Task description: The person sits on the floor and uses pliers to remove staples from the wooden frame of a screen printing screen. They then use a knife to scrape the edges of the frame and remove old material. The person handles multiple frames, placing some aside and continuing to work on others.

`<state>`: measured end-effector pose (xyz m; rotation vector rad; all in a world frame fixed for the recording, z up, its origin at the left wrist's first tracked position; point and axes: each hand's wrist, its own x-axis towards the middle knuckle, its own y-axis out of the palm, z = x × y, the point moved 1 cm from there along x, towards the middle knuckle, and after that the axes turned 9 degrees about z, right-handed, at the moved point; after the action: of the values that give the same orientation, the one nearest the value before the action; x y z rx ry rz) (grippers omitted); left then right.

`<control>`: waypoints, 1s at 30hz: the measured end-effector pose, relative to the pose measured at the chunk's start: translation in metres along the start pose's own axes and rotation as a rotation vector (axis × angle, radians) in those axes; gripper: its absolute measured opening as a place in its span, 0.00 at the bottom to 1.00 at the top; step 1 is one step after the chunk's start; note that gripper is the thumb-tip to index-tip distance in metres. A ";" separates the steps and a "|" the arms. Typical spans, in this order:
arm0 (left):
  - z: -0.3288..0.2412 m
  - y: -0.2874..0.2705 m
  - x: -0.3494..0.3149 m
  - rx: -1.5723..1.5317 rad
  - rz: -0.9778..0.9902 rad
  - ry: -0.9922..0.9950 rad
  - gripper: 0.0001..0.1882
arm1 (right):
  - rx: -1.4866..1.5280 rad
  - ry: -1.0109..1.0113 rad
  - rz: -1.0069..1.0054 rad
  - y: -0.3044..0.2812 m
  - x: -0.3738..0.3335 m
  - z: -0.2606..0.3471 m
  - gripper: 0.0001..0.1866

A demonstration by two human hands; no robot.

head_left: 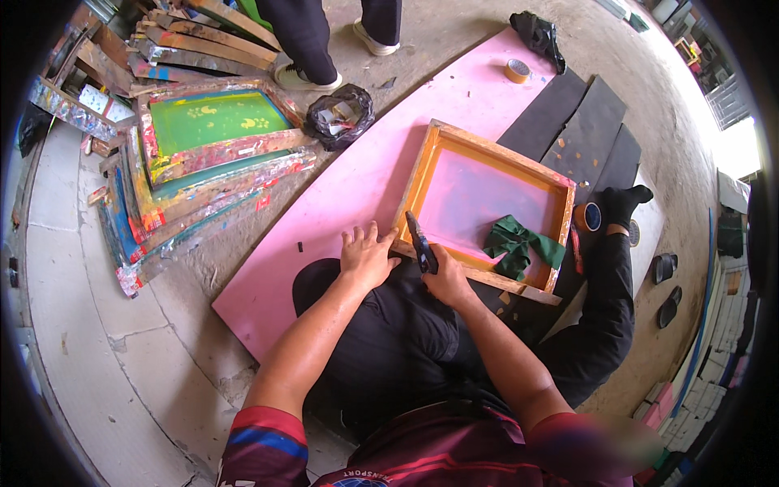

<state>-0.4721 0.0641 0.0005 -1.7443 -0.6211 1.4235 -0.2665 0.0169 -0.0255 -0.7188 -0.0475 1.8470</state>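
Note:
A wooden screen frame (503, 154) with pale see-through mesh (479, 191) lies tilted in front of me, its near left corner closest to my hands. My right hand (448, 278) is closed around a black hand tool (420, 243) with a long narrow head, which lies over the frame's near left edge; its exact kind I cannot make out. Beside that corner, my left hand (367, 258) has its fingers spread, the fingertips close to the wood, and holds nothing. A crumpled dark green cloth (523, 243) rests on the mesh at the near right.
Under the frame lie a pink board (357, 195) and black sheets (592, 122). A tape roll (517, 71) sits at the far end, another roll (587, 216) by my foot. Paint-stained screens (219, 130) are stacked at left. A black bag (341, 116) and another person's legs (304, 40) are beyond.

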 end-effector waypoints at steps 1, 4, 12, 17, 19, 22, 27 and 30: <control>0.000 0.000 -0.001 0.011 -0.004 -0.001 0.38 | -0.043 -0.025 -0.002 0.001 -0.001 0.004 0.30; 0.000 -0.001 -0.005 -0.003 0.000 -0.005 0.38 | -0.130 -0.073 -0.013 0.006 -0.002 0.007 0.33; 0.009 0.004 -0.007 -0.136 0.013 -0.006 0.34 | -0.224 -0.123 -0.012 0.019 0.004 0.004 0.43; 0.013 0.013 -0.002 -0.139 -0.028 0.027 0.31 | -0.267 -0.145 -0.072 0.024 0.004 0.021 0.46; 0.012 0.014 -0.002 -0.154 -0.028 0.022 0.30 | -0.298 -0.155 -0.090 0.024 0.002 0.032 0.47; 0.011 0.007 -0.001 -0.171 0.047 0.010 0.32 | -0.363 -0.143 -0.102 0.025 -0.001 0.041 0.47; 0.011 0.010 0.004 -0.136 0.110 0.011 0.28 | -0.479 -0.016 0.027 0.025 0.002 0.048 0.47; 0.011 0.015 0.002 -0.186 0.026 0.005 0.25 | -0.467 -0.003 -0.001 0.017 0.002 0.065 0.46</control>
<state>-0.4841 0.0598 -0.0139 -1.9056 -0.7515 1.4159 -0.3136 0.0314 0.0201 -1.0342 -0.4939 1.8532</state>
